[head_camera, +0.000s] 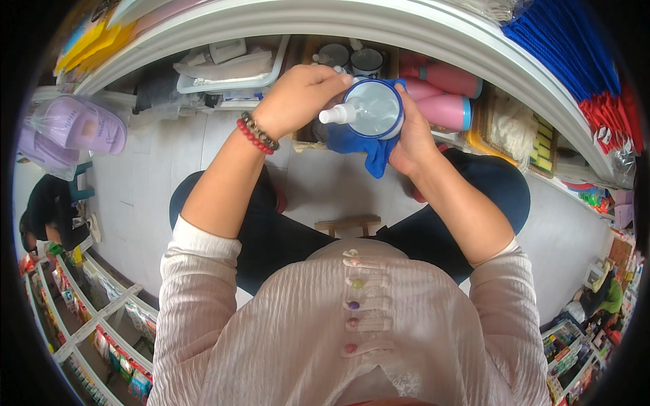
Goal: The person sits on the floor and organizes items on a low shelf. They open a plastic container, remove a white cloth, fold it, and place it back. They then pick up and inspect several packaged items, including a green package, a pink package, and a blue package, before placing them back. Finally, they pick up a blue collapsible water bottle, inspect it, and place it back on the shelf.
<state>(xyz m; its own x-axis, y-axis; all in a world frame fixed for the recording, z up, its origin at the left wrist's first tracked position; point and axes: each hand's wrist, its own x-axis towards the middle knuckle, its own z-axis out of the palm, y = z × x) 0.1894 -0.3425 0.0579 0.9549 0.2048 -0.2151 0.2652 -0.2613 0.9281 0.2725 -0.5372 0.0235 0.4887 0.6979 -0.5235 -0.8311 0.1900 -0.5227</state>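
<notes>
My right hand [414, 132] grips a white enamel mug [376, 109] with a blue rim, with a blue cloth [363, 147] between palm and mug and hanging below it. Inside the mug lies a small clear spray bottle with a white nozzle [337, 114] that juts over the rim towards the left. My left hand [310, 91] is at the mug's left rim, fingertips together beside another small white cap; whether they pinch anything is hidden. Behind, more enamel mugs [366, 60] with small bottles stand in a cardboard box on the low shelf.
Pink bottles [442, 111] lie right of the box, near a basket of sponges [543, 147]. A white plastic tray [228, 86] stands to the left. The white shelf edge [355, 15] arches above. A wooden stool [348, 223] is between my legs. Another person [48, 213] crouches far left.
</notes>
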